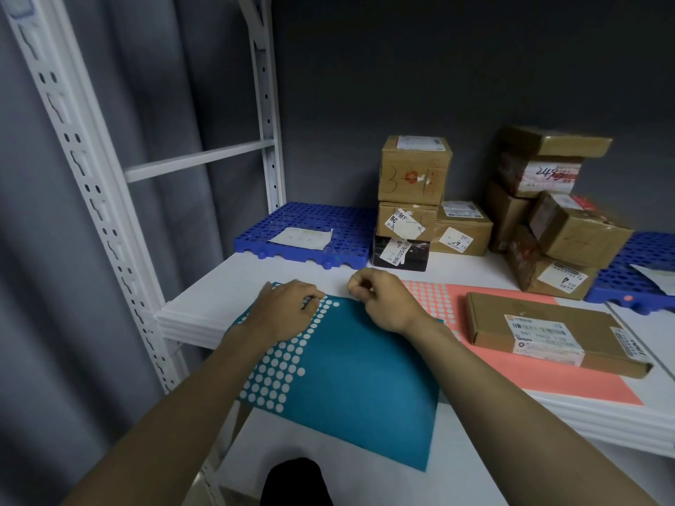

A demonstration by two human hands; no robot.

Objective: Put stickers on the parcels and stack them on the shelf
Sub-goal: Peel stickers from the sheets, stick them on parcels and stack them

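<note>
A teal sticker sheet (pixel 350 378) lies on the white shelf (pixel 219 286), overhanging its front edge, with rows of white empty spots along its left side. My left hand (pixel 288 308) presses flat on the sheet's upper left part. My right hand (pixel 380 301) hovers at the sheet's top edge with fingers curled and fingertips pinched together; whether a sticker is between them is too small to tell. A pink sticker sheet (pixel 511 374) lies to the right, and a flat brown parcel (pixel 555 332) with a white label rests on it.
Stacked cardboard parcels (pixel 412 199) stand at the back middle, and a leaning pile (pixel 555 220) at the back right. Blue perforated pallets (pixel 310 231) sit at the back left and right (pixel 635 272). A white upright (pixel 84 166) frames the left side.
</note>
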